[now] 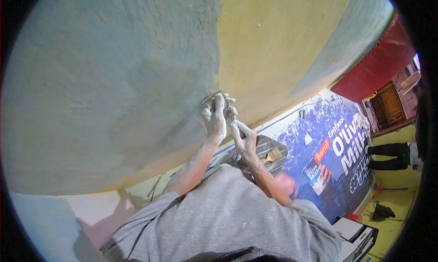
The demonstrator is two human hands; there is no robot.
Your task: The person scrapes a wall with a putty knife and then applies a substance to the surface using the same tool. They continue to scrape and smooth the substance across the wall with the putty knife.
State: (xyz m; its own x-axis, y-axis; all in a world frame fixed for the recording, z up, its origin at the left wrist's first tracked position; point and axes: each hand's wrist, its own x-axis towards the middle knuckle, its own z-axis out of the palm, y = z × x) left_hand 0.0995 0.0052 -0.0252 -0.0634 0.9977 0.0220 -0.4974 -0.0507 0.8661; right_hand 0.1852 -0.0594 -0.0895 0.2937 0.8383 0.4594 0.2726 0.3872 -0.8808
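"What's in front of you?"

"A painted wall (150,79), blue-grey beside yellow, rough and patchy around the seam. A printed milk banner (335,191) lies along its bottom edge, likely to shield the floor."

"And your hands?"

"Both chalky white. My left hand (215,118) is closed around what looks like a flat scraper (210,97), fingers near its edge, I'd say for control. My right hand (244,141) reaches in just beside, perhaps to steady it; whether it grips too, I can't tell."

"How does the scraper look, and where is it?"

"Thin, grey, straight-edged, mostly hidden by my fingers, at the seam above the wall's bottom edge."
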